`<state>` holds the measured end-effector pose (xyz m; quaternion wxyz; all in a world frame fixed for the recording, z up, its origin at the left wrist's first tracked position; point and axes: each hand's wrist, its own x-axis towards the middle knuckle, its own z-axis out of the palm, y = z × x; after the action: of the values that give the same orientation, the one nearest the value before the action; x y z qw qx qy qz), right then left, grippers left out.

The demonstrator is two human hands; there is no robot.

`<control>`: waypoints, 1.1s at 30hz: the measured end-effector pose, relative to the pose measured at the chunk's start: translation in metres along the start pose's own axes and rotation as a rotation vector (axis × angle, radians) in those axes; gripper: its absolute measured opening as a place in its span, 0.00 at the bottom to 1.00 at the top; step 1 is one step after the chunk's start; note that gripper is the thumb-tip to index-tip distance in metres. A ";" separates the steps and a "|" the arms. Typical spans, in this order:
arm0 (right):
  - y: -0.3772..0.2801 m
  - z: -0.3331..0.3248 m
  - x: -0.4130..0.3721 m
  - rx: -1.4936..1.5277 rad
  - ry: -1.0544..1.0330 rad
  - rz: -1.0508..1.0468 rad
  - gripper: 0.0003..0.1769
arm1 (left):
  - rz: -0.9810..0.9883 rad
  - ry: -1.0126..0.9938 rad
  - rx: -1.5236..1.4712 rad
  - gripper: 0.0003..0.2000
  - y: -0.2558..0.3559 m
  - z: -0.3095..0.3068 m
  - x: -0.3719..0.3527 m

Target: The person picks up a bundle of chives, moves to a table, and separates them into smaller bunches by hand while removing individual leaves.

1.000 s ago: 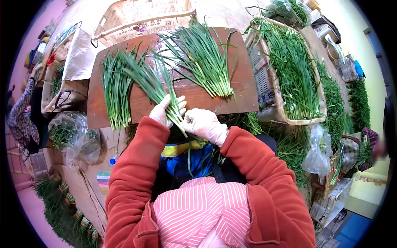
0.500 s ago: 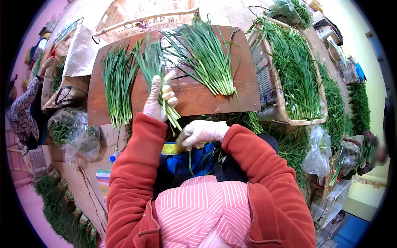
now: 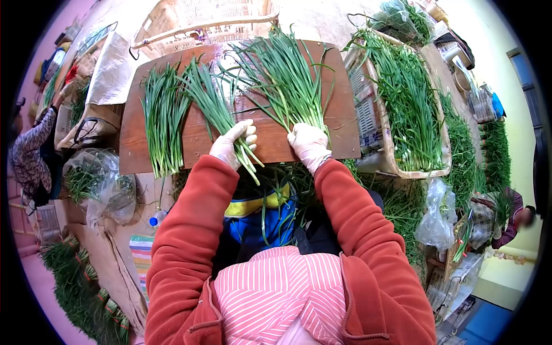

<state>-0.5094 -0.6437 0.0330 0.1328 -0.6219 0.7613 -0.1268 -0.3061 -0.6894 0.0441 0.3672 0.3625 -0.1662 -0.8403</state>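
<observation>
— What does the head view show at the hands?

— The left hand (image 3: 233, 144), in a pale glove, is clenched round a bunch of chives (image 3: 211, 103) just above the cut ends. The bunch lies slantwise on the wooden board (image 3: 270, 146). Its ends stick out over the middle of the near edge and its tips fan toward the far edge.

— And the other one?

— The right hand (image 3: 309, 144) rests on the stem ends of the larger pile (image 3: 284, 77), at the near edge toward the right corner. The fingers are bent over the stems, but from here I cannot tell whether they pinch any or only press down.

— How would you handle that well?

— I'd grip low, close to the cut ends, so the stems stay level with each other. I'd also keep the squeeze light enough not to bruise them, and lift stalks from the pile by their ends so the leaves don't tangle.

— Containers?

— A crate (image 3: 386, 138) stands just off the board's right edge, heaped with loose chives (image 3: 411, 103). A clear plastic bag (image 3: 95, 184) off the near left corner holds some greens. A pale basket (image 3: 201, 26) sits beyond the far edge, but I can't make out what is in it. A third pile (image 3: 162, 123) lies along the board's left edge.
</observation>
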 end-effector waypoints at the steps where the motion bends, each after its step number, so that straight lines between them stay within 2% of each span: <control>1: -0.001 0.000 0.001 -0.012 -0.078 0.050 0.11 | 0.000 0.077 0.056 0.14 -0.003 0.000 0.001; 3: -0.013 -0.007 0.002 -0.027 -0.275 0.157 0.13 | -0.036 0.189 0.177 0.14 -0.003 0.003 -0.001; 4: -0.020 -0.011 -0.002 0.022 -0.307 0.139 0.14 | -0.042 0.253 0.205 0.15 -0.005 0.006 -0.002; 6: -0.029 -0.020 -0.021 0.296 -0.321 -0.042 0.14 | -0.051 0.239 0.198 0.16 -0.012 -0.003 0.002; 7: -0.034 -0.024 -0.029 0.389 -0.326 -0.068 0.15 | -0.063 0.223 0.222 0.17 -0.013 -0.004 0.003; 8: -0.039 -0.028 -0.038 0.435 -0.341 -0.085 0.15 | -0.078 0.131 0.226 0.17 -0.012 -0.004 0.003; 10: -0.040 -0.023 -0.046 0.459 -0.391 -0.134 0.15 | -0.109 0.111 0.210 0.16 -0.016 0.001 0.000; 11: -0.044 -0.031 -0.047 0.658 -0.606 0.090 0.16 | -0.092 0.123 0.191 0.18 -0.018 0.002 0.001; 14: -0.045 -0.027 -0.040 0.816 -0.526 0.122 0.16 | -0.045 0.042 0.198 0.17 -0.022 0.004 0.001; 15: -0.041 -0.018 -0.039 1.013 -0.527 0.155 0.16 | -0.016 0.043 0.197 0.18 -0.023 0.006 -0.001; 18: -0.037 -0.018 -0.042 1.037 -0.596 0.223 0.15 | 0.077 0.047 0.125 0.19 -0.013 0.011 -0.007; 19: -0.034 -0.012 -0.044 1.018 -0.643 0.220 0.15 | 0.124 0.069 0.101 0.21 -0.008 0.014 -0.009; 20: -0.032 -0.009 -0.046 0.937 -0.722 0.203 0.14 | 0.131 -0.047 0.021 0.22 -0.003 0.011 -0.007; 22: -0.029 -0.011 -0.044 0.331 -0.960 -0.088 0.15 | 0.106 0.018 -0.057 0.23 0.003 0.007 -0.009; 24: -0.031 -0.011 -0.055 -0.233 -0.871 -0.246 0.17 | 0.131 0.002 -0.116 0.20 0.007 0.000 -0.006; 25: -0.027 -0.018 -0.055 -0.304 -0.822 -0.223 0.19 | 0.127 -0.026 -0.142 0.20 0.007 -0.003 -0.006; 26: -0.022 -0.026 -0.047 -0.325 -0.784 -0.309 0.24 | 0.122 -0.053 -0.170 0.19 0.008 -0.003 -0.008; 28: -0.024 -0.042 -0.027 0.245 -0.824 0.090 0.28 | 0.115 -0.097 -0.155 0.17 0.003 0.001 -0.010; 29: -0.014 -0.025 -0.021 0.491 -0.717 0.009 0.29 | 0.106 -0.060 -0.127 0.17 -0.001 0.006 -0.012; 30: -0.027 -0.034 -0.026 0.779 -0.718 0.069 0.25 | 0.094 -0.027 -0.096 0.17 -0.005 0.014 -0.013; 32: -0.051 -0.036 -0.035 0.667 -0.491 -0.235 0.24 | 0.113 -0.008 -0.008 0.17 -0.016 0.023 -0.012; 33: -0.057 -0.027 -0.041 0.781 -0.487 -0.233 0.23 | 0.106 0.013 0.075 0.18 -0.018 0.028 -0.016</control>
<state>-0.4594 -0.6138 0.0801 0.5160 -0.6184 0.5286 -0.2682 -0.3281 -0.6651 0.0612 0.3986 0.3721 -0.2144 -0.8104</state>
